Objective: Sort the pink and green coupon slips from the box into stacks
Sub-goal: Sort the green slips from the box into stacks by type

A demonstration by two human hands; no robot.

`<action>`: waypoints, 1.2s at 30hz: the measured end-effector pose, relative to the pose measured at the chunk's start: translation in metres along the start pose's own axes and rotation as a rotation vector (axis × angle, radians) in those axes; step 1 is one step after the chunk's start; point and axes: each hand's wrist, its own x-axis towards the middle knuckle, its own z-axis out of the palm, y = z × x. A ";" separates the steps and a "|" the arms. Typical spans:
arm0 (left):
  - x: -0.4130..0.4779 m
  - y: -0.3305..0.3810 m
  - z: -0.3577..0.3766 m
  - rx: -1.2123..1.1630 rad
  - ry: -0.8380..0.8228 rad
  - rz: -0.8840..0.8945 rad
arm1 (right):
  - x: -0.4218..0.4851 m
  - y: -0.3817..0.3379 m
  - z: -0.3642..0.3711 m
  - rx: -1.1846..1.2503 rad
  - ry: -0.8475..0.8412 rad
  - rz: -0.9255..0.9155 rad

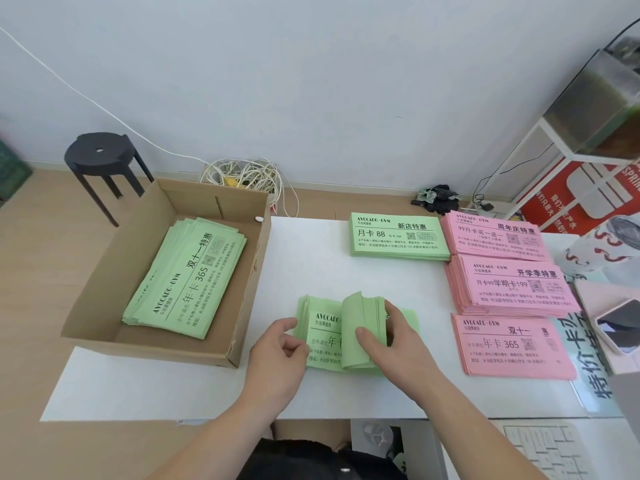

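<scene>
A cardboard box (114,271) at the table's left holds a fanned pile of green slips (183,278). In the middle of the white table (311,265) lies a stack of green slips (323,336). My left hand (277,355) pinches that stack's left edge. My right hand (391,344) bends a bundle of its slips (360,327) up and over, thumb on the curled part. A flat green stack (398,237) sits at the back. To the right lie three pink stacks: back (495,237), middle (512,285), front (512,344).
A black stool (100,161) and a tangle of white cable (242,178) are on the floor behind the box. At the table's right edge are a phone in a pale case (620,323) and patterned items. A shelf with a tank (588,105) stands at the back right.
</scene>
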 end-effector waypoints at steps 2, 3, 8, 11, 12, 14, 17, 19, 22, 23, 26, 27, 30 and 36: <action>0.001 0.000 0.001 -0.004 -0.002 0.000 | 0.000 0.000 0.000 -0.008 -0.002 0.009; 0.000 0.001 0.001 -0.003 -0.001 0.003 | -0.001 -0.001 0.001 -0.020 0.001 0.013; -0.009 0.014 0.001 0.164 0.068 0.221 | -0.001 -0.001 0.002 -0.052 -0.002 0.025; -0.015 0.030 0.010 0.069 -0.147 0.146 | -0.001 0.000 0.005 -0.082 0.003 0.010; -0.016 0.033 0.014 0.035 -0.206 0.116 | -0.001 0.000 0.006 -0.089 0.006 0.007; -0.015 0.032 0.019 0.000 -0.264 0.101 | 0.000 0.000 0.006 -0.079 0.013 0.007; -0.018 0.028 0.021 -0.003 -0.316 0.088 | 0.001 0.002 0.004 -0.044 0.007 0.012; -0.020 0.028 0.023 -0.010 -0.297 0.084 | 0.002 0.002 0.003 -0.033 0.004 0.011; -0.024 0.032 0.027 -0.036 -0.261 0.096 | 0.002 0.002 0.003 -0.011 0.006 0.019; -0.022 0.032 0.029 -0.053 -0.251 0.092 | 0.001 0.003 0.003 -0.004 0.004 0.022; -0.020 0.032 0.028 -0.124 -0.266 0.082 | 0.000 0.003 0.002 0.000 -0.001 0.009; -0.019 0.031 0.027 -0.130 -0.277 0.085 | 0.000 0.003 0.002 -0.003 -0.003 0.007; -0.016 0.030 0.024 -0.155 -0.243 0.047 | 0.002 0.006 0.003 0.000 0.011 0.016; -0.006 0.016 0.006 -0.203 0.018 -0.030 | 0.005 0.009 0.007 -0.035 0.031 0.003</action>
